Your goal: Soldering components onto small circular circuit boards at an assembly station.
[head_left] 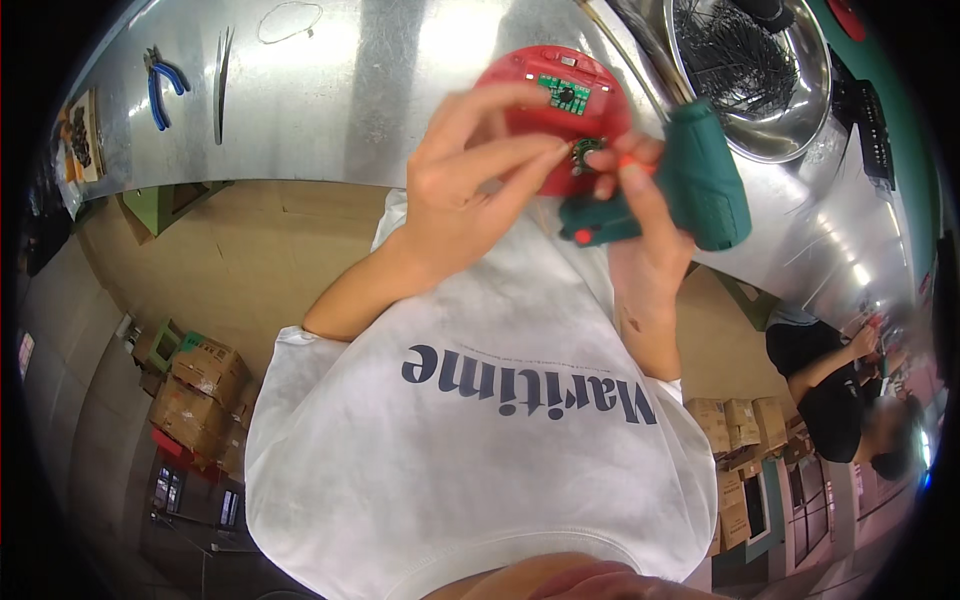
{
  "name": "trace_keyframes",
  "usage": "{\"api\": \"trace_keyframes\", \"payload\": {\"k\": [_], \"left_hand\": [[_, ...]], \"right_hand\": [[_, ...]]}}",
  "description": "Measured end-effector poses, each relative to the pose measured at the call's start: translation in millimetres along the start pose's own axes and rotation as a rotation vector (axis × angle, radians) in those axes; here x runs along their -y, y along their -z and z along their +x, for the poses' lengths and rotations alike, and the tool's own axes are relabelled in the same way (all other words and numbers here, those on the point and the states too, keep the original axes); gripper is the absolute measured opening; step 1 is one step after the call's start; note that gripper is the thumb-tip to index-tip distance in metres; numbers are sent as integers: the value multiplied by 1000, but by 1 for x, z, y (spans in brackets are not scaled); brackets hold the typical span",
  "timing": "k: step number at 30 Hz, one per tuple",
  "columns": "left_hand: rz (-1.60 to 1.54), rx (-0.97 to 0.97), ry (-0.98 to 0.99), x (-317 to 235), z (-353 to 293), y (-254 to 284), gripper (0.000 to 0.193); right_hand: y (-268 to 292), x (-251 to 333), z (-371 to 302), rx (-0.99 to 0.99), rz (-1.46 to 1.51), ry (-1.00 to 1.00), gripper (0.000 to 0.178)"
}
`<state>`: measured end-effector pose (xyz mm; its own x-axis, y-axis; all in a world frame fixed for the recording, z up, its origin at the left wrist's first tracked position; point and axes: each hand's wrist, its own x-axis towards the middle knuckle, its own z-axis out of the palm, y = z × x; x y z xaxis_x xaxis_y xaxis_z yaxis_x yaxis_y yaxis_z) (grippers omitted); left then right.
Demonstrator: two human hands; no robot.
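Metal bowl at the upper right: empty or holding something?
Not empty: the metal bowl holds a heap of thin black pieces; its depth cannot be told.

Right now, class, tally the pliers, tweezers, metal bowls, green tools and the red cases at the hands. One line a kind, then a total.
Pliers: 1
Tweezers: 1
Metal bowl: 1
Green tool: 1
Red case: 1
Total: 5
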<state>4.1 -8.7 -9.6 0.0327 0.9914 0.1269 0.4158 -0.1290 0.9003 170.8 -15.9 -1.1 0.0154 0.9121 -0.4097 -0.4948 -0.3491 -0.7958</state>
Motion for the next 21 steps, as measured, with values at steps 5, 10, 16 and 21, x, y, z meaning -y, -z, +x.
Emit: {"api": "trace_keyframes", "payload": {"k": [5,10,16,21], "left_hand": [[27,-65,-16,14,8,-10,7],[20,-55,49,14,11,-14,4],[32,-56,75,10,14,-15,5],[23,-55,105,10,15,-15,5]], "right_hand": [[39,18,-17,65,-228,33,25],[60,38,-35,108,-517,-48,23],[83,36,-43,150,-807,19,21],[89,34,-42,191,-822,67,20]]}}
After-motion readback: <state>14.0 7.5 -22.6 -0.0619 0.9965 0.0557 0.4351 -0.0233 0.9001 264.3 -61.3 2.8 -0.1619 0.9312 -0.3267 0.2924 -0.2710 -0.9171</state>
